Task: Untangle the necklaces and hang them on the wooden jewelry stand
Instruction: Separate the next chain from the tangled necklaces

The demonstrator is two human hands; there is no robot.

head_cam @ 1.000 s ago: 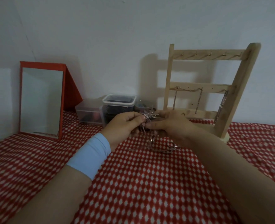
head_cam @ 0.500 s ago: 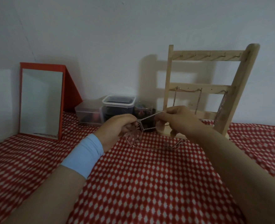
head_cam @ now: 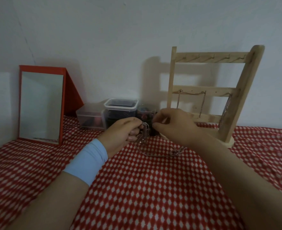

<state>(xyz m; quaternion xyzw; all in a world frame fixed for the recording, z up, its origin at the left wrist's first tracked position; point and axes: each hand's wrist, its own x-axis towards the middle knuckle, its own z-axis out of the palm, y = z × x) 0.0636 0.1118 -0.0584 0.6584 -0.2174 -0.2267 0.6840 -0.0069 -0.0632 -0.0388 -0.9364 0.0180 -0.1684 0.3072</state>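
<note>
I have both hands up over the red and white checked cloth point(head_cam: 145, 188) that covers the bench. My left hand point(head_cam: 122, 135), with a pale blue wristband point(head_cam: 87, 161) just behind it, has its fingers curled in and its thumb and forefinger pinched on the top of a tangled bunch of chain point(head_cam: 143, 133). The bunch hangs down from that pinch in front of my left palm. My right hand point(head_cam: 175, 127) sits just beside it, fingers bent and the tips drawn together toward the same clump; from here I cannot tell whether they actually grip a strand or only touch it. Below and between the hands, a loose loop of the same chain point(head_cam: 163, 154) lies on the cloth and runs toward my right wrist, where a small knot of links shows.

The wooden stand point(head_cam: 216, 97) is upright behind my right hand, against the wall, on its round base. Its top bar of pegs is bare. On the middle bar one chain point(head_cam: 192, 94) is draped between two pegs with its ends hanging down, and another chain point(head_cam: 225, 108) hangs near the right post.

To the left of the stand, by the wall, are a few clear plastic boxes point(head_cam: 120, 110) with dark contents, and further left a red framed mirror point(head_cam: 40, 105) propped up.
</note>
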